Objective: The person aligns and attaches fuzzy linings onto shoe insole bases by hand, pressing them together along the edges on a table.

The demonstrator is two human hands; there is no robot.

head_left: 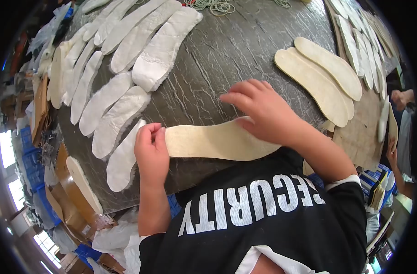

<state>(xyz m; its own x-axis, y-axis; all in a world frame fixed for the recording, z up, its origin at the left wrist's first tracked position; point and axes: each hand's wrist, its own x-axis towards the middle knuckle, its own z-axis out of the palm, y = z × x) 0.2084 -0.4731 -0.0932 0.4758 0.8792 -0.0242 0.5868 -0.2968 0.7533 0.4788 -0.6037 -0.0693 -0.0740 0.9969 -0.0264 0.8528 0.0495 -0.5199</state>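
A cream-coloured shoe insole (208, 142) lies crosswise in front of my body at the table's near edge. My left hand (152, 153) pinches its left end between thumb and fingers. Over the wider right end hovers my right hand (265, 112), fingers stretched forward and apart. Its thumb is low at the insole's upper edge; I cannot tell whether it touches. Just left of my left hand lies a white fuzzy-edged insole (121, 166), in line with several more white insoles (160, 50) spread up the left side.
Several cream insoles (309, 86) lie overlapped at the right, beside a wooden board (359, 132). Rubber bands (213, 5) lie at the far edge. More white insoles (363, 55) stand at the far right, near another person's hand (402, 98). Cardboard boxes (69, 205) are at the left.
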